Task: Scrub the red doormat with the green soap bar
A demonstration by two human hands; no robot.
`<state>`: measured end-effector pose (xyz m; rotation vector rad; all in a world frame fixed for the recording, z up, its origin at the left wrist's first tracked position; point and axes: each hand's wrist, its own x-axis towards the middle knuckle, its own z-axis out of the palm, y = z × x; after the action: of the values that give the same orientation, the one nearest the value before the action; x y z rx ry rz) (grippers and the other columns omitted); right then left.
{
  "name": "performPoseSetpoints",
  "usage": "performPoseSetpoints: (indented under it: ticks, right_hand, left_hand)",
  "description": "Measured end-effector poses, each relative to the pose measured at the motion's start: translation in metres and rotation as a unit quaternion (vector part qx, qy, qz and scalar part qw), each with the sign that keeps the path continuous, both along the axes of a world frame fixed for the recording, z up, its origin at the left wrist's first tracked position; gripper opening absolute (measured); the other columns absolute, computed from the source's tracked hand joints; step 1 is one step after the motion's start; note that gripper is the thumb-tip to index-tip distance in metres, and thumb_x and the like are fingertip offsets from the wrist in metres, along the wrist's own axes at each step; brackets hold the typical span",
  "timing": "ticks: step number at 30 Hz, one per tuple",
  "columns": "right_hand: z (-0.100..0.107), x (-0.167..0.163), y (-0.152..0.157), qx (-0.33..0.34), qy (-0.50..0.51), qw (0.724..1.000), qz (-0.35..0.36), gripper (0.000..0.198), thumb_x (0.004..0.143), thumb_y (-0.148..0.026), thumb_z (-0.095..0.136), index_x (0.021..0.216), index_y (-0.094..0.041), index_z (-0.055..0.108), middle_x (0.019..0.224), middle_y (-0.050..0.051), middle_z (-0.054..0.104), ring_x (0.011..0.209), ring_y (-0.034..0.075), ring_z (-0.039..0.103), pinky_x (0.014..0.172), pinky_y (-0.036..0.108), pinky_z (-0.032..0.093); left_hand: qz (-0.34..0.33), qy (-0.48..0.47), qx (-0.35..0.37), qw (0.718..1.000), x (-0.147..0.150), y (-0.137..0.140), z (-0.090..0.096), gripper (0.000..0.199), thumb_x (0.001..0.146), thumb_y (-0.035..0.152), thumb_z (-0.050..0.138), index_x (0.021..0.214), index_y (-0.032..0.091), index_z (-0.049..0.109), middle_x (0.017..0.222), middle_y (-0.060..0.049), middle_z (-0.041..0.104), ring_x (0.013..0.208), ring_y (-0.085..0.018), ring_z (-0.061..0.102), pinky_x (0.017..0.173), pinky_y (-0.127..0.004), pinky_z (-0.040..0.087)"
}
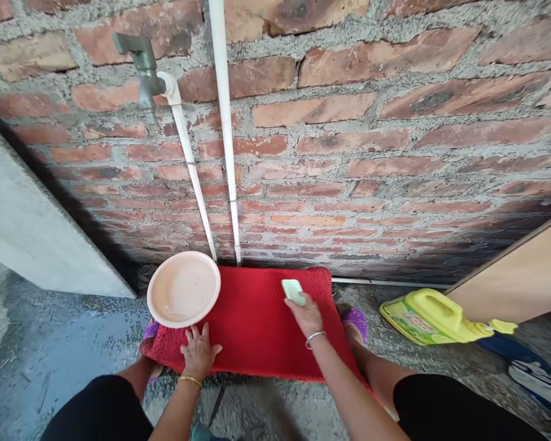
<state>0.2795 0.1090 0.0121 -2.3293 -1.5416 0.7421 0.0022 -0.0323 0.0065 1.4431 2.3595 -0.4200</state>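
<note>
A red mat point(266, 331) lies spread out between my feet. My right hand point(307, 315) grips a pale green bar of soap point(293, 291) over the mat's right part; whether the soap touches the cloth I cannot tell. With fingers spread, my left hand point(198, 354) rests on the mat's left part, just below a pale pink basin point(183, 289). Some water seems to stand in the basin, which sits on the mat's far left corner.
Behind the mat rises a brick wall point(335, 141) with a tap point(147, 79) and two white pipes point(232, 177). A yellow detergent jug point(434, 315) stands at the right near a leaning board point(518, 269). A grey slab point(41, 226) is at the left, beside wet floor point(68, 361).
</note>
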Motion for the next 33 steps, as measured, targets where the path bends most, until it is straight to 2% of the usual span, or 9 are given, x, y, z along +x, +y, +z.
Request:
performPoseSetpoints:
  ticks: [4,8,12,16,20,23,25,28,33]
  right_hand:
    - [0.007,-0.1,-0.045,-0.038,0.038,0.987,0.152,0.051,0.079,-0.041,0.067,0.128,-0.031,0.055,0.122,0.004,0.061,0.106,0.021,0.064,0.088,0.029,0.048]
    - [0.005,-0.151,-0.087,-0.043,0.029,0.946,0.321,0.054,0.075,-0.032,0.069,0.127,-0.029,0.056,0.123,0.007,0.059,0.106,0.022,0.063,0.085,0.03,0.047]
    - [0.005,-0.139,-0.099,-0.078,-0.004,0.947,0.312,0.057,0.075,-0.032,0.068,0.13,-0.03,0.054,0.125,0.008,0.058,0.109,0.024,0.062,0.085,0.031,0.047]
    - [0.007,-0.079,-0.093,-0.097,-0.031,0.968,0.228,0.06,0.076,-0.037,0.065,0.134,-0.032,0.05,0.125,0.006,0.059,0.109,0.024,0.063,0.085,0.033,0.046]
    - [0.002,-0.009,-0.091,-0.119,-0.036,0.986,0.116,0.058,0.081,-0.041,0.06,0.136,-0.029,0.045,0.121,0.007,0.062,0.103,0.023,0.066,0.08,0.031,0.047]
    - [-0.001,0.013,-0.095,-0.101,-0.006,0.994,0.051,0.06,0.082,-0.041,0.058,0.136,-0.022,0.042,0.117,0.009,0.065,0.101,0.021,0.066,0.079,0.029,0.048]
    - [-0.001,0.002,-0.102,-0.08,0.013,0.995,0.067,0.061,0.081,-0.041,0.06,0.136,-0.023,0.042,0.119,0.008,0.064,0.103,0.021,0.066,0.082,0.029,0.048]
    - [0.003,-0.048,-0.122,-0.076,0.032,0.985,0.15,0.066,0.076,-0.038,0.064,0.137,-0.027,0.043,0.128,0.007,0.062,0.108,0.022,0.064,0.086,0.03,0.047]
    - [0.012,-0.132,-0.151,-0.081,0.033,0.934,0.347,0.078,0.067,-0.025,0.07,0.141,-0.025,0.044,0.132,0.008,0.06,0.116,0.025,0.06,0.094,0.031,0.044]
  left_hand:
    - [0.018,-0.004,0.018,1.0,-0.02,-0.006,0.01,0.054,0.094,0.039,0.048,0.144,0.019,0.047,0.149,-0.02,0.046,0.135,-0.031,0.045,0.098,-0.045,0.046]
    - [0.065,-0.017,0.011,0.998,-0.046,-0.013,0.008,0.059,0.092,0.045,0.049,0.139,0.01,0.049,0.135,-0.022,0.057,0.122,-0.03,0.057,0.091,-0.039,0.05]
    - [0.13,-0.077,-0.026,0.988,-0.062,-0.018,-0.004,0.067,0.082,0.055,0.059,0.135,0.013,0.05,0.132,-0.02,0.059,0.119,-0.03,0.061,0.093,-0.039,0.049]
    - [0.125,-0.101,-0.037,0.986,-0.063,-0.018,-0.009,0.078,0.072,0.053,0.069,0.135,0.013,0.046,0.135,-0.021,0.055,0.121,-0.033,0.059,0.093,-0.039,0.048]
    - [0.125,-0.116,-0.045,0.984,-0.063,-0.015,-0.004,0.078,0.071,0.051,0.071,0.134,0.013,0.044,0.137,-0.021,0.053,0.123,-0.033,0.058,0.093,-0.038,0.049]
    - [0.129,-0.124,-0.039,0.983,-0.065,-0.014,-0.003,0.073,0.071,0.048,0.072,0.129,0.013,0.047,0.134,-0.021,0.055,0.123,-0.032,0.058,0.094,-0.037,0.049]
    - [0.131,-0.13,-0.038,0.982,-0.067,-0.012,-0.005,0.071,0.069,0.047,0.074,0.125,0.013,0.049,0.132,-0.02,0.057,0.121,-0.032,0.059,0.093,-0.037,0.049]
    - [0.134,-0.135,-0.035,0.981,-0.069,-0.011,-0.008,0.073,0.064,0.047,0.077,0.123,0.013,0.05,0.131,-0.021,0.058,0.121,-0.032,0.059,0.093,-0.038,0.05]
    - [0.144,-0.139,-0.028,0.979,-0.07,-0.01,-0.009,0.077,0.059,0.048,0.08,0.122,0.013,0.051,0.132,-0.023,0.058,0.122,-0.035,0.058,0.092,-0.039,0.05]
